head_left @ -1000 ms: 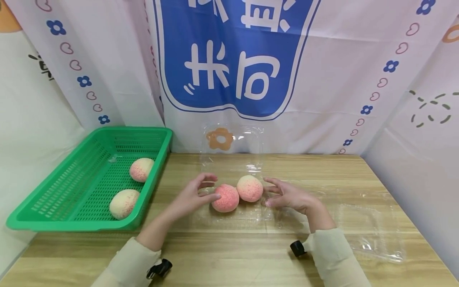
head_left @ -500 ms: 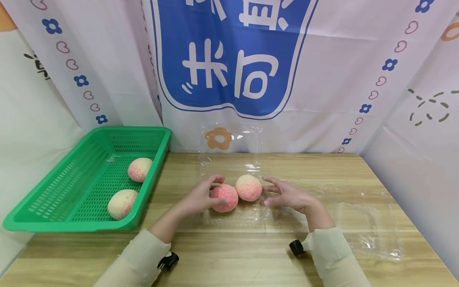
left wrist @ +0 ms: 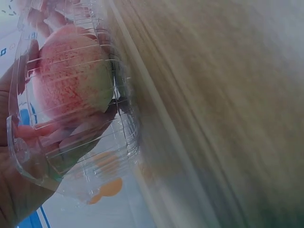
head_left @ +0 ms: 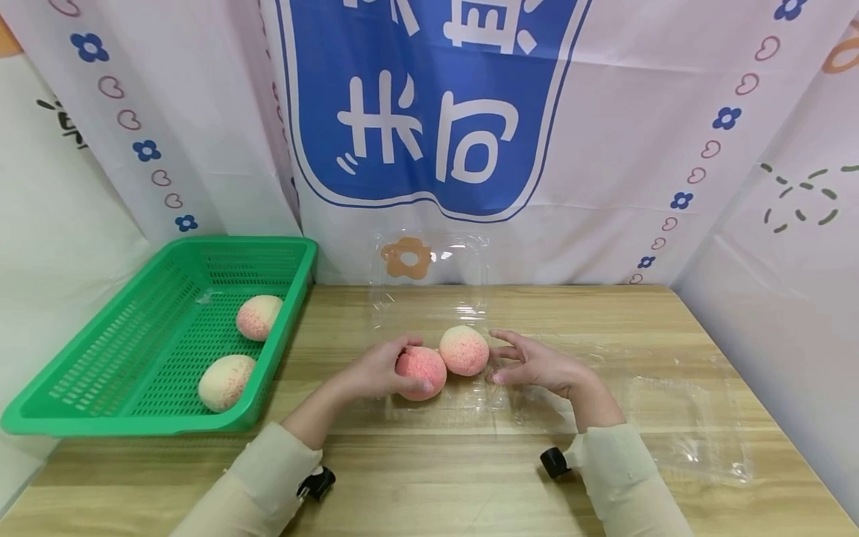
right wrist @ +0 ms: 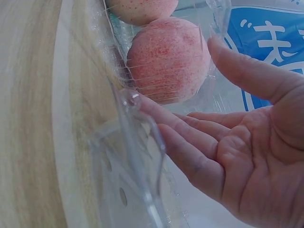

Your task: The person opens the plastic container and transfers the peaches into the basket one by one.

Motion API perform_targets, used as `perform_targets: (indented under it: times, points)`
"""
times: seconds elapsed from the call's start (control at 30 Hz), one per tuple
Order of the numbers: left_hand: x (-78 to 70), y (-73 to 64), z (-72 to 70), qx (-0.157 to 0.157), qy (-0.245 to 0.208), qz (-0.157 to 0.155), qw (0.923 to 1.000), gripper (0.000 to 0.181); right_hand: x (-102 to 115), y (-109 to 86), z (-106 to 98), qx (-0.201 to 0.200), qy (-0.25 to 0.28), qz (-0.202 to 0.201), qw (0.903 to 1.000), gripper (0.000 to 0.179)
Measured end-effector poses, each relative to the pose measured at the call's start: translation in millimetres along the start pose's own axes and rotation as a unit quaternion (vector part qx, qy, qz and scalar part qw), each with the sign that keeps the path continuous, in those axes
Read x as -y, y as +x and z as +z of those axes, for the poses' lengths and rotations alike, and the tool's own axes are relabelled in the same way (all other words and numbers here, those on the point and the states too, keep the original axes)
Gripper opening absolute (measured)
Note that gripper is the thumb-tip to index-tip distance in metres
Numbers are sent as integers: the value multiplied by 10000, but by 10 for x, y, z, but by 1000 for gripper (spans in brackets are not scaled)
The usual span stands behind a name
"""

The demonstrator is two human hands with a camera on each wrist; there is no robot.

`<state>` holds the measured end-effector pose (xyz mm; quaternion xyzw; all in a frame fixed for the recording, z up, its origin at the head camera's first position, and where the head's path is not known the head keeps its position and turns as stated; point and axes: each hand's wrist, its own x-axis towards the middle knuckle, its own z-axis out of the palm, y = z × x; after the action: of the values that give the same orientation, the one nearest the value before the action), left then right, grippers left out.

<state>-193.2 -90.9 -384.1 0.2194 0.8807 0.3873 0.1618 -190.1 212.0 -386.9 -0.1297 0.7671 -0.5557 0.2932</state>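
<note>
Two pink-and-cream peaches sit side by side in an open clear plastic box [head_left: 470, 409], its lid [head_left: 429, 298] tilted up at the back. My left hand [head_left: 376, 367] curls round the left, pinker peach [head_left: 426, 371], thumb in front and fingers behind; the left wrist view shows this peach [left wrist: 71, 76] through the box's ribbed wall. The right peach [head_left: 464, 349] touches its neighbour. My right hand [head_left: 540, 365] is at the box's right edge. In the right wrist view its fingers [right wrist: 190, 137] are fairly straight, with the tips right at the clear rim.
At the left stands a green perforated basket [head_left: 134, 425] with two more peaches [head_left: 227, 382] inside. Another clear plastic box [head_left: 691, 425] lies on the table at the right. A printed cloth [head_left: 604, 164] hangs behind the table's back edge.
My left hand has moved to the right and its fingers have curled round the left peach. The right hand stays at the box's edge. The head view has shifted slightly.
</note>
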Motion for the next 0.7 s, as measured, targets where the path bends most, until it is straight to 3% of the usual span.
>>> perform_targets:
  times: [0.27, 0.7]
  points:
    - [-32, -3, 17, 21, 163, -145, 9998, 73, 21, 9, -5, 14, 6, 4, 10000, 88]
    - [-32, -12, 64, -112, 209, 311, 9992, 71, -13, 8, -17, 36, 4, -10, 10000, 89]
